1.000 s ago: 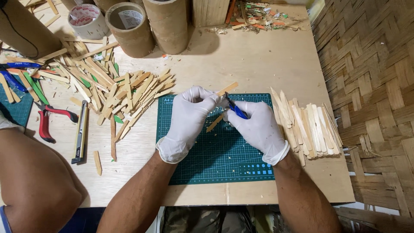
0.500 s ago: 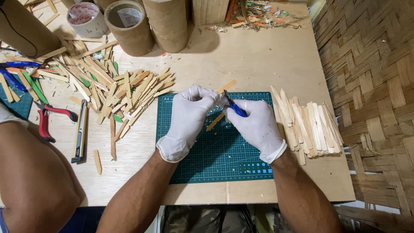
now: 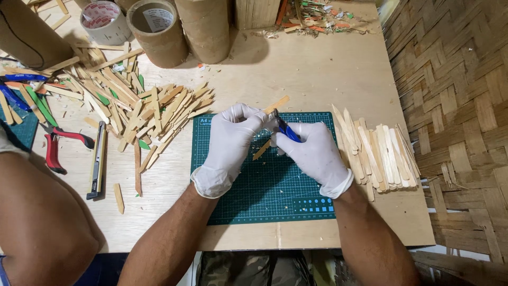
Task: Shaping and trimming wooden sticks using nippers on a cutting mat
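Both my hands wear white gloves and meet above a green cutting mat (image 3: 275, 196). My left hand (image 3: 230, 143) pinches a thin wooden stick (image 3: 276, 104) that slants up to the right. My right hand (image 3: 315, 153) grips a small blue-handled cutter (image 3: 287, 131) whose jaws sit against the stick between the two hands. A stack of trimmed wooden sticks (image 3: 378, 151) lies just right of my right hand. A loose heap of wooden sticks (image 3: 143, 114) spreads to the left of the mat.
A yellow-and-black utility knife (image 3: 97, 167) and red-handled pliers (image 3: 55, 145) lie at the left. Cardboard tubes (image 3: 203, 29) and a tape roll (image 3: 103, 21) stand at the back. A woven bamboo wall (image 3: 450, 106) bounds the right table edge. Another person's bare knee (image 3: 37, 217) is at lower left.
The hands have barely shifted; the stick and cutter stay together over the mat's upper edge.
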